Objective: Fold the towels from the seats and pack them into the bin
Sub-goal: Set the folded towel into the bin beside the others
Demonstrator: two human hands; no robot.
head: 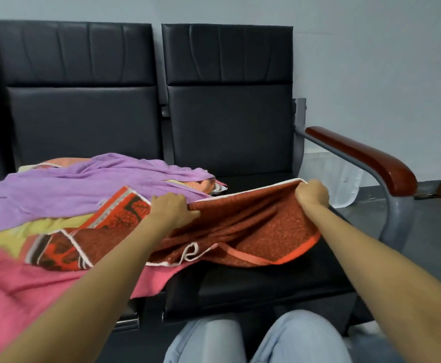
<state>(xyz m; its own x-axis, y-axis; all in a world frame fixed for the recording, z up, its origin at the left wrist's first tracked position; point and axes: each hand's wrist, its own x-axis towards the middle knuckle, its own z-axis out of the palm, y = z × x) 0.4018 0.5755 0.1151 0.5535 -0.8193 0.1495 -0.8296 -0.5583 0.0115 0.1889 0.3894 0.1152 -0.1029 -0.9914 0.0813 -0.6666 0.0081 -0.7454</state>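
A red-orange patterned towel point(245, 229) lies stretched over the right black seat point(253, 284). My left hand point(173, 209) grips its far edge near the middle of the seats. My right hand point(312, 192) grips the towel's far right corner, by the white trim. On the left seat a pile of towels spreads out: a purple one point(70, 189) on top, a yellow one point(31, 231) under it, a pink one point(31, 284) hanging over the front edge. No bin can be seen.
Black padded backrests point(227, 100) stand behind the seats against a grey wall. A wooden armrest point(366, 158) on a grey metal frame bounds the right seat. A clear plastic sheet point(340, 182) lies on the floor beyond it. My knees in light jeans point(253, 341) are below.
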